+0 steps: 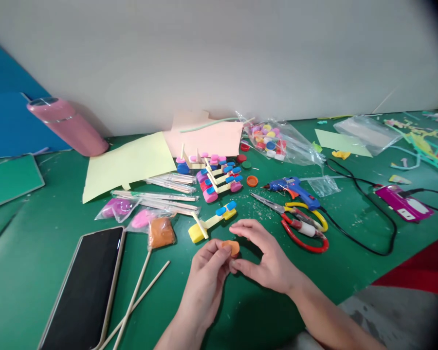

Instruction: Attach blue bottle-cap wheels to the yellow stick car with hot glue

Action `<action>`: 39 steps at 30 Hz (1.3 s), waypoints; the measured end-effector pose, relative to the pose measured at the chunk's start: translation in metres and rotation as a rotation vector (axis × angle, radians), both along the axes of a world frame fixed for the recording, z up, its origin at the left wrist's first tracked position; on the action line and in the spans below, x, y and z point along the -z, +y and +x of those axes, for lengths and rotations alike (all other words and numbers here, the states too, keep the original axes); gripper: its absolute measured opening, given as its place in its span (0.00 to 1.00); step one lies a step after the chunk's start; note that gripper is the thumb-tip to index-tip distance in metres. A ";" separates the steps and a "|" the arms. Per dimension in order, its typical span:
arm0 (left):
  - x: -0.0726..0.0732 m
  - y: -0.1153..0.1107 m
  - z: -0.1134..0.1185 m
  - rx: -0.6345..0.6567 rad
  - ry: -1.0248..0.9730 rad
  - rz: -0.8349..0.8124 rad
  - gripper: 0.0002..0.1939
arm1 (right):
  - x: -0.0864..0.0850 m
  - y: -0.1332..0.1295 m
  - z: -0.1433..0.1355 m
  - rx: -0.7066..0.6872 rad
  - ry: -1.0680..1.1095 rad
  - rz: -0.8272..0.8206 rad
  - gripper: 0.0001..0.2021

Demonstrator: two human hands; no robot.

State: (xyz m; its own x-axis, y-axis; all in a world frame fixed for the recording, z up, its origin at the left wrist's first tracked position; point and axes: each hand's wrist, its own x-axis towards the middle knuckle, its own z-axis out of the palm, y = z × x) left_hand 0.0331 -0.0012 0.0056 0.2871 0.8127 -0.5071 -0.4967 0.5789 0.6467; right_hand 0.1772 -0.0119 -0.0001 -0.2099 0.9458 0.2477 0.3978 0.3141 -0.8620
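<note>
Between my hands is a small round orange piece [231,248], pinched by the thumb and fingers of my left hand [209,272]. My right hand [266,257] is just right of it, its thumb and fingers apart, fingertips close to the piece. Just beyond lies a yellow clay figure [212,222] with a pale stick and blue pieces on top. Behind it several similar pink, red and blue figures [219,179] are grouped. An orange bottle cap [252,181] rests to their right.
A phone [85,287], crossed sticks [140,291] and bagged orange clay [161,232] are at left. Scissors [302,223], a blue glue gun [294,188] and a purple power strip [403,203] lie at right. A pink bottle [71,127] and bagged caps [273,141] are farther back.
</note>
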 end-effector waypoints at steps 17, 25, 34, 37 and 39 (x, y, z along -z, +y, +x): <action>-0.006 -0.005 -0.001 0.120 -0.076 0.050 0.08 | -0.020 0.005 0.002 -0.111 0.004 -0.052 0.13; -0.006 -0.003 -0.002 0.108 0.057 0.128 0.10 | -0.010 0.013 -0.001 -0.132 -0.043 0.043 0.14; -0.004 -0.002 -0.002 0.142 0.019 0.082 0.09 | 0.001 0.014 0.001 -0.142 0.052 0.016 0.13; -0.005 -0.001 -0.001 0.191 0.033 0.093 0.11 | 0.001 0.013 0.003 -0.152 0.061 -0.023 0.13; -0.005 -0.001 -0.001 0.201 0.039 0.088 0.12 | 0.002 0.012 0.004 -0.155 0.063 -0.024 0.15</action>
State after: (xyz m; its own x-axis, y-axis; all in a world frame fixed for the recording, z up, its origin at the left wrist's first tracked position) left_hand 0.0322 -0.0023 0.0109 0.4291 0.7827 -0.4508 -0.3506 0.6043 0.7155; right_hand 0.1815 0.0003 -0.0018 -0.3388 0.9090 0.2427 0.2910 0.3466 -0.8917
